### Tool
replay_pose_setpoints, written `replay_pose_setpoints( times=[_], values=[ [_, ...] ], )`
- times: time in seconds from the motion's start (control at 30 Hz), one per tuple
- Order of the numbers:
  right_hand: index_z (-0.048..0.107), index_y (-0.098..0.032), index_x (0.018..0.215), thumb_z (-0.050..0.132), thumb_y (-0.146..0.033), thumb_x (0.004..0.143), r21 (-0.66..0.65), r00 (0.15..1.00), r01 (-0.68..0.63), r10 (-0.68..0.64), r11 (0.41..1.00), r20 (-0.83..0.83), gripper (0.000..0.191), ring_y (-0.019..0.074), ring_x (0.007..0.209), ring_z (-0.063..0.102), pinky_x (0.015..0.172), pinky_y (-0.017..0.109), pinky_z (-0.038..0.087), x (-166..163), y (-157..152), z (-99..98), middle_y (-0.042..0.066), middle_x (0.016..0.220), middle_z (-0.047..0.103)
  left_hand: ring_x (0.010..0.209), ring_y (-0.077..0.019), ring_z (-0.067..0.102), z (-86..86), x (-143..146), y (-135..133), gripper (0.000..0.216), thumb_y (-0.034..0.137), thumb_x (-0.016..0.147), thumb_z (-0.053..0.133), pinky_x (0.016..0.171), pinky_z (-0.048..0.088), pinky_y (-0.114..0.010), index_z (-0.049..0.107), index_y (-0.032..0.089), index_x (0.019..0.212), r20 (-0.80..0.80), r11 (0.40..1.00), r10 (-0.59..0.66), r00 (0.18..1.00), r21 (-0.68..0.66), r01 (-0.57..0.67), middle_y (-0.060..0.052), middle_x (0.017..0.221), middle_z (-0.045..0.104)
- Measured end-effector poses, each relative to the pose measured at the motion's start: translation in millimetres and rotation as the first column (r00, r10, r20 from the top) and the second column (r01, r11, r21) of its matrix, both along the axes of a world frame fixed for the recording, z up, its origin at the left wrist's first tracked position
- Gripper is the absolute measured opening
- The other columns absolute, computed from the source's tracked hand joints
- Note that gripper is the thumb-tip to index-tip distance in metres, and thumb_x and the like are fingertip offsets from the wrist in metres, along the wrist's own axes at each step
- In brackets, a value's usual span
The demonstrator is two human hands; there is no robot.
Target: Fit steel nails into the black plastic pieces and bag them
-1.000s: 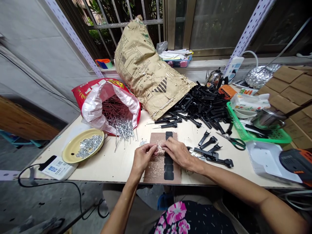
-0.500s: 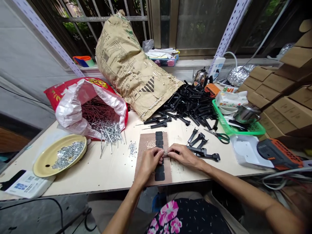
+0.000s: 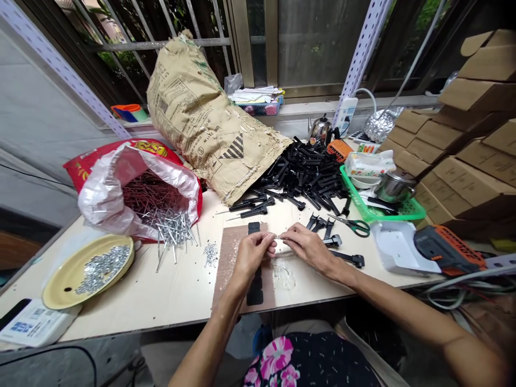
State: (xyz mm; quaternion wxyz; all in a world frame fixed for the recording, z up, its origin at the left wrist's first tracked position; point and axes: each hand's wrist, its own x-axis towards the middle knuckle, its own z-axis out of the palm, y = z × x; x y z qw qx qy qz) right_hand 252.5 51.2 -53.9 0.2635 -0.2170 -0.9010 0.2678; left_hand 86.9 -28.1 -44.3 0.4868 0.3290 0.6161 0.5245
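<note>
My left hand and my right hand meet over a brown board with black pads near the table's front edge. Both pinch the ends of a thin metal pin held level between them. Loose silver bits lie left of the board. Black plastic pieces rest just right of my right hand. A red bag with a white liner spills long metal pins to the left.
A torn brown paper sack spills a heap of black parts. A yellow plate holds silver bits at left. Scissors, a green basket, an orange power tool and cardboard boxes sit at right.
The camera has shifted right and the view slid left. Both hands stay together over the board, now lifted slightly with the thin pin between them.
</note>
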Motion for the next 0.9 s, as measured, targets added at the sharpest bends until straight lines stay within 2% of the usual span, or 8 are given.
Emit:
replay_pose_setpoints(
  times=[0.1, 0.23, 0.33, 0.47, 0.53, 0.67, 0.9],
  values=[
    [0.062, -0.024, 0.108, 0.042, -0.026, 0.095, 0.097, 0.997, 0.023, -0.030, 0.995, 0.068, 0.024, 0.0120, 0.076, 0.057, 0.067, 0.022, 0.044, -9, -7, 6.8, 0.004, 0.089, 0.057, 0.053, -0.0098, 0.058, 7.3, -10, -14, 0.033, 0.043, 0.070, 0.069, 0.055, 0.051, -0.023, 0.067, 0.011, 0.077, 0.067, 0.999, 0.034, 0.997, -0.004, -0.034, -0.003, 0.067, 0.065],
    [0.059, -0.020, 0.105, 0.045, -0.027, 0.094, 0.155, 0.999, 0.009, -0.015, 0.988, 0.038, 0.020, 0.0128, 0.079, 0.059, 0.070, 0.022, 0.045, -25, -13, 11.0, 0.004, 0.089, 0.061, 0.055, -0.0096, 0.059, 12.8, -21, -28, 0.033, 0.039, 0.068, 0.073, 0.057, 0.052, -0.022, 0.068, 0.010, 0.084, 0.076, 0.994, 0.112, 0.991, 0.005, -0.113, -0.003, 0.069, 0.066],
    [0.059, -0.019, 0.098, 0.047, -0.026, 0.093, 0.225, 0.999, -0.036, 0.029, 0.974, 0.035, 0.015, 0.0133, 0.083, 0.058, 0.071, 0.023, 0.044, -33, -16, 14.7, 0.005, 0.090, 0.062, 0.054, -0.0101, 0.059, 16.4, -27, -36, 0.030, 0.038, 0.068, 0.073, 0.055, 0.051, -0.022, 0.069, 0.011, 0.080, -0.004, 0.989, 0.144, 0.990, 0.028, -0.144, -0.002, 0.066, 0.066],
    [0.061, -0.021, 0.092, 0.044, -0.028, 0.094, 0.354, 0.994, -0.056, 0.021, 0.934, 0.104, 0.018, 0.0141, 0.080, 0.057, 0.067, 0.023, 0.041, -39, -20, 21.2, 0.004, 0.086, 0.062, 0.055, -0.0118, 0.060, 21.4, -34, -45, 0.027, 0.035, 0.067, 0.073, 0.057, 0.051, -0.023, 0.072, 0.012, 0.080, -0.184, 0.986, 0.164, 0.969, 0.068, -0.154, -0.002, 0.064, 0.067],
    [0.060, -0.021, 0.095, 0.043, -0.028, 0.095, 0.340, 0.994, -0.059, 0.025, 0.938, 0.105, 0.019, 0.0133, 0.079, 0.058, 0.066, 0.023, 0.040, -40, -21, 22.9, 0.003, 0.086, 0.062, 0.056, -0.0124, 0.061, 22.7, -38, -48, 0.027, 0.036, 0.069, 0.071, 0.059, 0.052, -0.024, 0.073, 0.012, 0.084, -0.182, 0.989, 0.143, 0.973, 0.069, -0.132, -0.003, 0.065, 0.068],
    [0.058, -0.020, 0.100, 0.041, -0.028, 0.096, 0.249, 0.995, -0.075, 0.056, 0.966, 0.083, 0.019, 0.0115, 0.081, 0.059, 0.067, 0.021, 0.040, -44, -23, 23.5, 0.002, 0.090, 0.063, 0.061, -0.0128, 0.063, 21.6, -43, -50, 0.030, 0.037, 0.071, 0.070, 0.064, 0.054, -0.026, 0.071, 0.013, 0.087, -0.017, 0.991, 0.116, 0.993, 0.073, -0.115, -0.004, 0.073, 0.070],
    [0.059, -0.020, 0.097, 0.043, -0.028, 0.094, 0.312, 0.992, -0.026, -0.013, 0.950, 0.124, 0.018, 0.0138, 0.082, 0.057, 0.066, 0.023, 0.039, -56, -27, 26.2, 0.005, 0.090, 0.061, 0.056, -0.0109, 0.059, 15.6, -43, -49, 0.029, 0.037, 0.064, 0.074, 0.059, 0.053, -0.024, 0.070, 0.013, 0.080, 0.017, 0.966, 0.239, 0.971, 0.095, -0.239, -0.001, 0.066, 0.067]
  ],
)
